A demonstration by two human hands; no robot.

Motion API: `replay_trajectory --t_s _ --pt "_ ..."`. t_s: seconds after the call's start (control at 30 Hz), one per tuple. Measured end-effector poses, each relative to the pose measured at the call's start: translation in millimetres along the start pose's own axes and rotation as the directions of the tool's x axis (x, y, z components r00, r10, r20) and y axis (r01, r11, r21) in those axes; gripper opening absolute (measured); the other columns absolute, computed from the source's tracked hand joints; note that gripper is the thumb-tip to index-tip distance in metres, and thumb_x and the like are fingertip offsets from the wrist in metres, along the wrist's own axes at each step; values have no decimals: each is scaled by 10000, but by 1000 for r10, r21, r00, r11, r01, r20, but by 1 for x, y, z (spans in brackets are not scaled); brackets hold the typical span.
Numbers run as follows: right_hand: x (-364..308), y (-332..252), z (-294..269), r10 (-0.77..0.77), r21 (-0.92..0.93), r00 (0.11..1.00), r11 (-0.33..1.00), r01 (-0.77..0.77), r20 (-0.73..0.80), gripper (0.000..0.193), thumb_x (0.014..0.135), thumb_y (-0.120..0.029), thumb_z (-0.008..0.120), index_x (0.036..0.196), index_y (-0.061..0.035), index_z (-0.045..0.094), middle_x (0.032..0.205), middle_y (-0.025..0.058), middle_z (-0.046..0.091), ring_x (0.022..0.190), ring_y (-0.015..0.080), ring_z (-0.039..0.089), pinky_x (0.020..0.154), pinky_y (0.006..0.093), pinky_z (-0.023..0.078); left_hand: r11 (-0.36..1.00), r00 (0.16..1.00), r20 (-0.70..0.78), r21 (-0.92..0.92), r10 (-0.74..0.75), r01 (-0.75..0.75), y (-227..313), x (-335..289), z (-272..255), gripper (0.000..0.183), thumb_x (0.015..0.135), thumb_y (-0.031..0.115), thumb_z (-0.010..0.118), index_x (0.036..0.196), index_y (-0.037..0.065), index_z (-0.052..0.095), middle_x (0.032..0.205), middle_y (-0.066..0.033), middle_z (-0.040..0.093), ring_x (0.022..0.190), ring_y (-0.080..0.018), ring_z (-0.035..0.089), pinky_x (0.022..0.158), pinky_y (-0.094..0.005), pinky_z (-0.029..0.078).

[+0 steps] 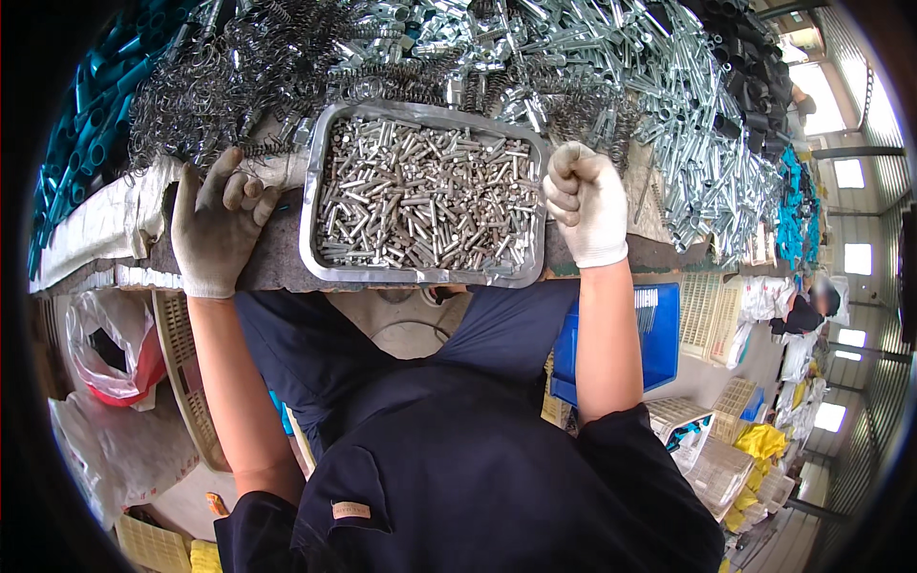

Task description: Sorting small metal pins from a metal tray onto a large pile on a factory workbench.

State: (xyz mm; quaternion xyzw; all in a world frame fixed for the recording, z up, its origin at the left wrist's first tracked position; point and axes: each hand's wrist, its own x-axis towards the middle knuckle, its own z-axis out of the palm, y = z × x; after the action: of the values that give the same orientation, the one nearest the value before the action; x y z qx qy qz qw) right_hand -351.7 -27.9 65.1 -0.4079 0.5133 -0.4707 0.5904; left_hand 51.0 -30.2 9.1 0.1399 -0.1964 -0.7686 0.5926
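A grey rectangular tray [308,234] full of short metal pins [425,196] sits at the table's near edge, in front of my body. To its left, my left hand [215,229], in a white work glove with dirty fingertips, is raised with its fingers bent but apart. I see nothing in it; dark coil springs [239,81] lie just beyond its fingertips. My right hand [587,205], also gloved, is at the tray's right rim. Its fingers are curled in toward the palm, and what they hold, if anything, is hidden.
Shiny metal tubes [688,143] heap up at the back and right. Teal tubes [95,124] pile up at far left, black tubes [755,76] at far right. Below the table edge stand a blue crate [659,329] and a white bag [115,329]. Another person [812,306] is at far right.
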Motion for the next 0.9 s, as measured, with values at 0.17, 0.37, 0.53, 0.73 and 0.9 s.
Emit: replay_trajectory --t_s 0.17,0.37,0.53,0.73,0.9 --pt "3 -4 4 36 387 998 920 -55 56 255 907 -204 463 864 18 582 650 -24 416 496 66 298 391 190 192 1000 1000 -28 18 12 -12 0 -1 -1 574 1017 453 342 1263 -44 488 815 -86 548 931 -258 586 978 -450 453" --pt "10 -12 9 -292 -657 951 737 159 -98 251 791 -218 683 931 -20 747 793 64 716 670 137 634 651 253 499 1000 1000 7 7 10 -10 1 0 -1 579 1017 454 344 1253 -55 487 820 -92 527 914 -254 574 969 -456 462" --pt "11 -1 12 -335 -928 942 359 97 -32 226 730 -260 689 882 -108 757 832 96 717 723 207 685 694 302 520 1000 999 -46 22 11 -10 0 0 -1 576 1017 453 343 1247 -53 492 774 -73 485 904 -257 573 958 -453 469" --pt "5 -10 29 -302 -927 953 364 96 -20 197 771 -267 651 865 -129 755 834 92 709 824 270 671 771 348 513 1000 999 -52 11 13 -13 1 -1 0 577 1018 455 336 1242 -53 495 783 -78 507 906 -266 580 962 -454 464" --pt "12 -10 35 -257 -927 908 93 363 330 207 808 -216 606 941 -129 738 912 78 694 851 264 654 770 370 517 1000 999 -33 -7 5 -5 1 0 -1 583 1020 457 329 1261 -51 482 777 -78 499 906 -269 578 970 -456 458"
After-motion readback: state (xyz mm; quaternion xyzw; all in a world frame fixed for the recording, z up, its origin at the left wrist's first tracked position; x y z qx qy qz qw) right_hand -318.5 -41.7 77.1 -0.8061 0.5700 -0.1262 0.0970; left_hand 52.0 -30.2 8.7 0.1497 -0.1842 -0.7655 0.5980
